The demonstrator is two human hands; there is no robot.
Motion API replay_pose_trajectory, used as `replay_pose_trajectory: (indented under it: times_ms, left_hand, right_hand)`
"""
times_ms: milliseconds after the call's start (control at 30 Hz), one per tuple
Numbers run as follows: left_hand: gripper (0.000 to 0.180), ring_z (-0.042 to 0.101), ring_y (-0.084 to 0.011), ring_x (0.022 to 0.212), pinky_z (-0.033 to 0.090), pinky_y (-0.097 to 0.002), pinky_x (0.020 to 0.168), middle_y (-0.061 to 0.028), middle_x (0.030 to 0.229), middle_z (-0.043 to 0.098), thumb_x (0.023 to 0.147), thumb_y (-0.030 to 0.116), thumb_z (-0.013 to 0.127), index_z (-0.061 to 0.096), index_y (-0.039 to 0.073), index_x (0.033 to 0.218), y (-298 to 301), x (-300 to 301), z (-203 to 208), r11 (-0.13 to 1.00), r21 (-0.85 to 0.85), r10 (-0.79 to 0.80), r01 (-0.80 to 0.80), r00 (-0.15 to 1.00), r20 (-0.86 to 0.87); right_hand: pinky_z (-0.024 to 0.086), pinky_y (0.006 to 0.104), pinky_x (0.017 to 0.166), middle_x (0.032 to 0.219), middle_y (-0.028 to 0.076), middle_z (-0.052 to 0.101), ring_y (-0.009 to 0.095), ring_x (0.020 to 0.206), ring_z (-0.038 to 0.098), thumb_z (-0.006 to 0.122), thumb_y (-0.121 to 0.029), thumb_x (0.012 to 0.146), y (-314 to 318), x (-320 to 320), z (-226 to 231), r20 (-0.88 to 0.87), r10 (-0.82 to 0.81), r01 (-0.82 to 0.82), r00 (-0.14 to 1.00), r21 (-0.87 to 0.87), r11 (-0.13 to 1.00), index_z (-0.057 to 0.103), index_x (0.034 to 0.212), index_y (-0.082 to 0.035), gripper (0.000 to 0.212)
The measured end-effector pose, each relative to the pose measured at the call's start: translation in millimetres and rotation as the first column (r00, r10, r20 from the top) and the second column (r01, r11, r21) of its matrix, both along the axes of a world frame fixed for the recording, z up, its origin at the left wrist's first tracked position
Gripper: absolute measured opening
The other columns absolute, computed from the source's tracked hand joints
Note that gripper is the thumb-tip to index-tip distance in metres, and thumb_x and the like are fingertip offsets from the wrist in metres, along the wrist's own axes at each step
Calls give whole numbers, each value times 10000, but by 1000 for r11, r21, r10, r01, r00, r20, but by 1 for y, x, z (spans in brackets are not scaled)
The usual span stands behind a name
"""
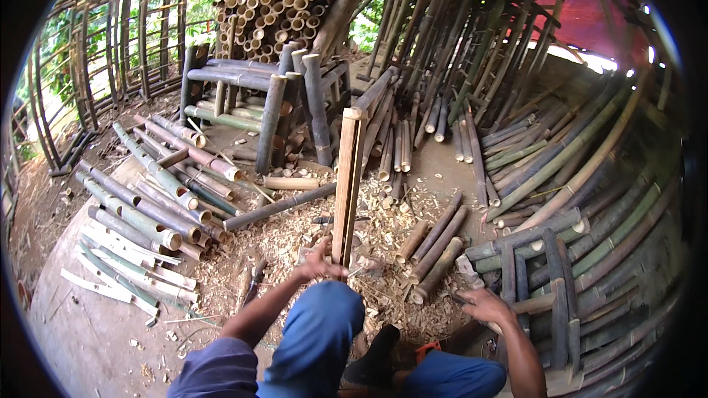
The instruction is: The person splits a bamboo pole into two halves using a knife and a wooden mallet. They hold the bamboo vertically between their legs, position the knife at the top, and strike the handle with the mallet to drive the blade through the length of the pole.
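The split bamboo piece (344, 184) stands upright in front of me in the head view, its pale face toward the left, a dark gap running down its length and its foot hidden near the raised blue knee (313, 328). I take it that it is stood on end so that its length is in easy reach. My left hand (318, 264) is at its lower part, with the fingers spread and stretched out across it, probably to steady it low down; I cannot tell whether they are clamped on it or only rest there. My right hand (483, 304) is well apart from the piece, out to the right, its fingers partly curled near something dark; from here I cannot tell whether they close on anything. Wood chips (391, 228) litter the ground around the piece. Just beyond them, three short bamboo lengths (439, 250) lie side by side, seemingly sorted within reach of the right arm. To the left, pale split strips (122, 273) lie spread beside a heap of cut bamboo (158, 214), perhaps set apart because they are already split. Behind stands a bamboo bench frame (228, 79), and farther back round stock (276, 11) is stacked ends outward, which likely saves room.
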State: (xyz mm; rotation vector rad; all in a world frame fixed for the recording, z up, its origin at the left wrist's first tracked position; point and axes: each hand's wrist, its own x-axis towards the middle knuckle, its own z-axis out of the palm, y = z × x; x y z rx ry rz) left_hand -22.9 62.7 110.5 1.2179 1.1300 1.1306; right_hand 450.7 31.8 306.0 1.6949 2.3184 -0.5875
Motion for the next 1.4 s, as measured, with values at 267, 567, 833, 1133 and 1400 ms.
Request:
replay_pose_trajectory:
  times_ms: [267,567,833,1133,1400]
  left_hand:
    - [584,669,-321,887,553,-461,869,-191,983,673,673,159,810,570,-55,1161,62,18,-82,792,-111,582,-600,798,-158]
    - [679,711,-235,913,652,-379,805,-170,1147,702,733,157,900,565,28,1310,64,-184,-21,867,-120,225,-484,594,-772]
    - [632,718,-380,998,570,-497,853,-210,1068,744,661,337,842,697,90,1225,157,-251,-27,932,38,115,-361,193,-974]
    - [732,527,-457,1321,434,-567,1078,-249,1451,565,877,206,717,432,84,1540,178,-237,-68,904,340,370,-258,77,-926]
    - [541,652,-388,1221,588,-510,1006,-226,1298,665,805,15,825,625,15,1307,70,-65,-101,902,422,410,-87,476,-778]
  right_hand:
    - [503,441,1039,1168,244,712,397,1105,677,650,-259,928,1,-32,-123,-159,-83,84,984,-1,996,586,1459,-136,549]
    - [507,491,998,1313,258,631,439,1152,637,699,-129,855,-32,-113,-270,-349,-261,276,900,-8,961,447,1559,-90,749]
    - [476,526,984,1219,255,602,463,1116,591,719,-216,868,-23,-98,-319,-348,-326,388,879,124,913,502,1519,-108,695]
    - [541,489,817,1159,243,659,402,993,672,686,-300,928,82,-65,-264,-240,-335,408,911,406,818,522,1440,19,625]
    - [586,447,689,1339,482,509,373,848,726,751,-487,891,212,-88,-273,106,-448,416,888,235,879,65,1635,33,1138]
